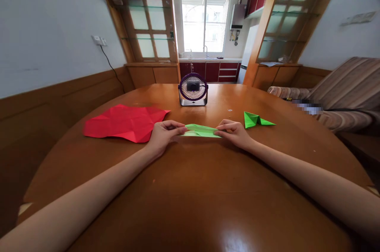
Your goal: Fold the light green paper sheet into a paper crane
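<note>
A narrow folded strip of green paper [201, 130] lies on the round wooden table [196, 188] in front of me. My left hand [164, 135] pinches its left end with the fingertips. My right hand [234, 132] pinches its right end. Both hands rest low on the tabletop, with the paper stretched flat between them.
A creased red paper sheet [124, 122] lies to the left of my left hand. A folded green paper figure [254, 120] sits to the right. A small purple desk fan [193, 90] stands behind the strip. A striped sofa [341, 93] is beyond the table's right edge.
</note>
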Motion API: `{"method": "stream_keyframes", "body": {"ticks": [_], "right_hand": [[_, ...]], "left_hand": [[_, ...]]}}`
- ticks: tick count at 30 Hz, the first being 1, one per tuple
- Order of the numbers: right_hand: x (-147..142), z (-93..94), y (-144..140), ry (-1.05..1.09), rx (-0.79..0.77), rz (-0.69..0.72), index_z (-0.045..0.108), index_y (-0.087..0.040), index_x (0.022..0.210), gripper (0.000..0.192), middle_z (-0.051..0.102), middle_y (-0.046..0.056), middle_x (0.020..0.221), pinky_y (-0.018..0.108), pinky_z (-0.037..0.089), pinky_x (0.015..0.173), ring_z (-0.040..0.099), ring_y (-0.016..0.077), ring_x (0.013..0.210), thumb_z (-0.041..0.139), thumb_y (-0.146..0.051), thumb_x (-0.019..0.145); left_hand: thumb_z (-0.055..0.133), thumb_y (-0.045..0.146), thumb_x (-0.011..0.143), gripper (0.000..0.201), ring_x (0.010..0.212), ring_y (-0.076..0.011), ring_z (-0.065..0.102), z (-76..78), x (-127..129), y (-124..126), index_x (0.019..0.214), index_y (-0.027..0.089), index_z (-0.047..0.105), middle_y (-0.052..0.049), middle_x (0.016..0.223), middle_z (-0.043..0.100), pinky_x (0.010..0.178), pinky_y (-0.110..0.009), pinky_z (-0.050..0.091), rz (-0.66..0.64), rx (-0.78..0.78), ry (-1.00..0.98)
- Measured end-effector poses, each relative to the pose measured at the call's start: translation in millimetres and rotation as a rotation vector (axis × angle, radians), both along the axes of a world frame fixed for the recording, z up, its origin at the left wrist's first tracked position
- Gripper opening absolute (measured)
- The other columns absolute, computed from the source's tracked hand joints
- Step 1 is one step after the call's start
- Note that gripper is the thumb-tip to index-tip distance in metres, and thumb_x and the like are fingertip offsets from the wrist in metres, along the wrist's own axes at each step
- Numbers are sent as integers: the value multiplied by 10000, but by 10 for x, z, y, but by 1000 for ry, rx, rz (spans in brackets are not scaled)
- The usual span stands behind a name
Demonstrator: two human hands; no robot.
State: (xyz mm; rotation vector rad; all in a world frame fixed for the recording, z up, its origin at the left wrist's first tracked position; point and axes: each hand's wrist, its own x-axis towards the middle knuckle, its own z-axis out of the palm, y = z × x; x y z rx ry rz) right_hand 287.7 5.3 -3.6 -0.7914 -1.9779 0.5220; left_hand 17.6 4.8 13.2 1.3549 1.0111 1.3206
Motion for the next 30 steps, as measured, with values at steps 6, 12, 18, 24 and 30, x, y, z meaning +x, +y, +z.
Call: {"method": "stream_keyframes", "body": {"ticks": [6, 12, 18, 24, 30], "right_hand": [[18, -2, 26, 13, -74, -5, 758, -194, 829, 231, 597, 20, 716, 262, 371, 568, 509, 123, 653, 678, -410, 807], [23, -4, 27, -16, -120, 19, 757, -186, 832, 237, 592, 23, 725, 259, 366, 566, 509, 122, 655, 679, -408, 808], [-10, -3, -25, -80, 7, 46, 746, -187, 861, 237, 587, 35, 740, 273, 412, 591, 531, 132, 665, 629, -393, 854], [-21, -5, -44, -167, 124, 67, 742, -182, 877, 256, 595, 42, 733, 262, 425, 576, 531, 126, 655, 591, -388, 886], [-20, 7, -50, -155, 116, 64, 742, -179, 879, 243, 601, 41, 743, 260, 430, 580, 542, 124, 662, 600, -376, 882]], "left_hand": [[851, 311, 575, 315, 638, -146, 667, 11, -12, 7, 784, 147, 682, -40, 678, 715, 629, -246, 519, -100, 3, -59], [809, 365, 626, 285, 632, -140, 624, -2, -62, 49, 766, 145, 693, -42, 721, 696, 605, -252, 485, -49, 116, 126], [745, 353, 717, 443, 831, -165, 591, 24, -46, 4, 1126, 212, 649, -26, 894, 636, 762, -304, 474, -141, 468, 549], [665, 382, 805, 177, 829, -181, 575, -1, -7, 3, 818, 220, 736, -33, 827, 650, 771, -314, 442, -178, 547, 753], [638, 347, 830, 167, 807, -174, 564, 18, -1, -14, 779, 204, 706, -26, 807, 669, 781, -318, 411, -155, 621, 760]]}}
